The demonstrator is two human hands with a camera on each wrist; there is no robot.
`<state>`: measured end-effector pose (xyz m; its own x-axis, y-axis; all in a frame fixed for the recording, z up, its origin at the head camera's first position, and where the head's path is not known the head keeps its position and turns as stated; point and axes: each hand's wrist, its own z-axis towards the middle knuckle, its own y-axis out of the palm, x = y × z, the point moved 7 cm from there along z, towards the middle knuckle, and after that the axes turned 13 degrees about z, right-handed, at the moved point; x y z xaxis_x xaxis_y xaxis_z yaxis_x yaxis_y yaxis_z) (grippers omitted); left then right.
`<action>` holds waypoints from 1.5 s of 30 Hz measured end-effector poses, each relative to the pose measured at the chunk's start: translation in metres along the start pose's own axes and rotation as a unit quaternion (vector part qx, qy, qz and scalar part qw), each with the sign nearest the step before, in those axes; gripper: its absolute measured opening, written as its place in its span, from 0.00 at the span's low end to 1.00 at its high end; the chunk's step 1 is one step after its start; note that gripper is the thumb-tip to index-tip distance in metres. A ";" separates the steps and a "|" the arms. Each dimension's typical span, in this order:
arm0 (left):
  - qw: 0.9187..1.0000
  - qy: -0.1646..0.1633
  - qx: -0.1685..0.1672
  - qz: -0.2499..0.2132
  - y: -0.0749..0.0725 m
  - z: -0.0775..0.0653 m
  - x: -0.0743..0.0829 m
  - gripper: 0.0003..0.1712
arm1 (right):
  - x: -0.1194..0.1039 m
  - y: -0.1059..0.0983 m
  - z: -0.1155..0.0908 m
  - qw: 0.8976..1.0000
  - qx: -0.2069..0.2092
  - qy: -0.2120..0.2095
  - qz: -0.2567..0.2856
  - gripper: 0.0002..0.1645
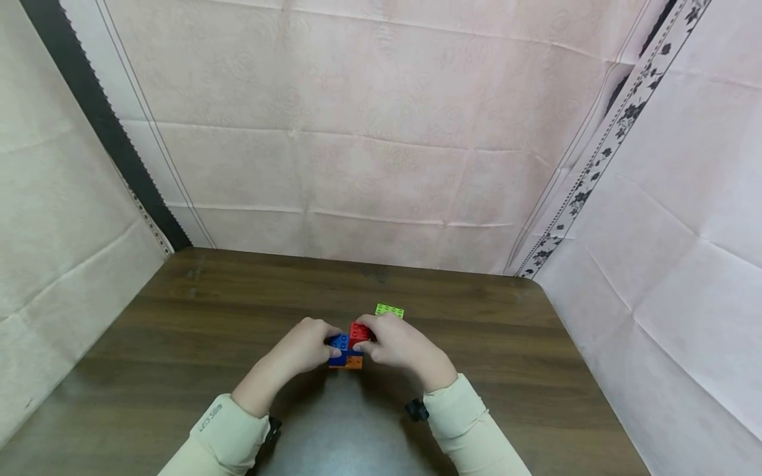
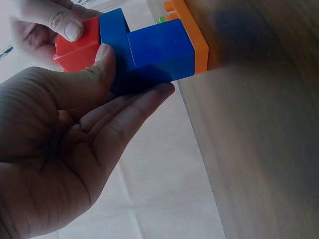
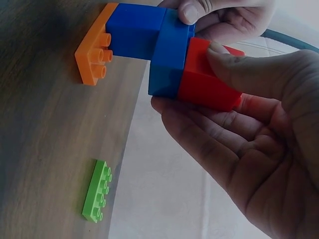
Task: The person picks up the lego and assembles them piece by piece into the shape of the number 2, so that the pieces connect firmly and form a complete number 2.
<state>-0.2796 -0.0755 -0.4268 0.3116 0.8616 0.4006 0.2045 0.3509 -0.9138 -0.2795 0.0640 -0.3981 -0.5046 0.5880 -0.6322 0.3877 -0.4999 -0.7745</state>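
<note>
A small stack of toy building bricks stands on the table between my hands. At its base lies a flat orange brick (image 3: 91,67), with studs bare at one end. A blue cube-shaped brick (image 2: 162,44) sits on the orange one, and a longer blue brick (image 3: 167,57) lies across its top, overhanging to one side. Above the overhang is a red brick (image 1: 358,332), seated against the long blue one. My left hand (image 1: 306,345) pinches the long blue brick between thumb and fingers. With thumb and fingers, my right hand (image 1: 394,340) grips the red brick.
A flat light-green brick (image 1: 389,309) with studs up lies just beyond my right hand on the brown wooden table (image 1: 250,291). Pale cloth (image 1: 357,165) hangs behind the table and at both sides.
</note>
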 end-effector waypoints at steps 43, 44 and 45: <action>1.000 0.001 -0.005 0.008 -0.001 0.000 0.002 0.20 | -0.002 0.000 0.002 1.000 -0.003 0.023 -0.006 0.21; 1.000 0.001 -0.004 0.008 -0.001 0.000 0.001 0.20 | -0.002 0.000 0.002 1.000 -0.003 0.023 -0.005 0.21; 1.000 0.000 -0.004 0.007 -0.001 0.000 0.002 0.20 | -0.002 0.000 0.002 1.000 -0.003 0.024 -0.004 0.21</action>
<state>-0.2796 -0.0743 -0.4252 0.3151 0.8664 0.3874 0.2075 0.3355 -0.9189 -0.2799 0.0618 -0.3962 -0.4709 0.6218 -0.6257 0.3877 -0.4913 -0.7800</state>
